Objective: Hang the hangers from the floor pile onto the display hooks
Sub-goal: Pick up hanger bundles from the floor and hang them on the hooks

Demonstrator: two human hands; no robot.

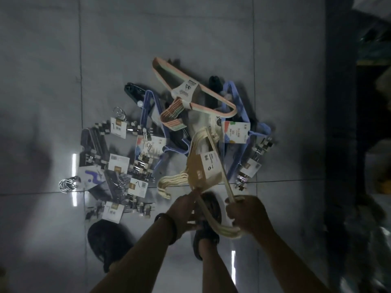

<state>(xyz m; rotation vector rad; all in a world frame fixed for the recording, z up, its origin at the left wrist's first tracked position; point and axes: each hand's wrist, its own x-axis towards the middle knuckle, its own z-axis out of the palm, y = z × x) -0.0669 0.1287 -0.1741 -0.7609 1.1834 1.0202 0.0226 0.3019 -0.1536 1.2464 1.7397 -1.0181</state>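
Though gripped by curled fingers (231,205) of left hand (184,210) and right hand (245,214), cream hanger bundle (203,174) not hung yet, held over floor pile (148,144) near edge. Rest of pile on floor (169,28); hooks unseen.

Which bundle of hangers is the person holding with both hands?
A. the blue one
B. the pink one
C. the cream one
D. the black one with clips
C: the left hand and the right hand both grip the cream hangers.
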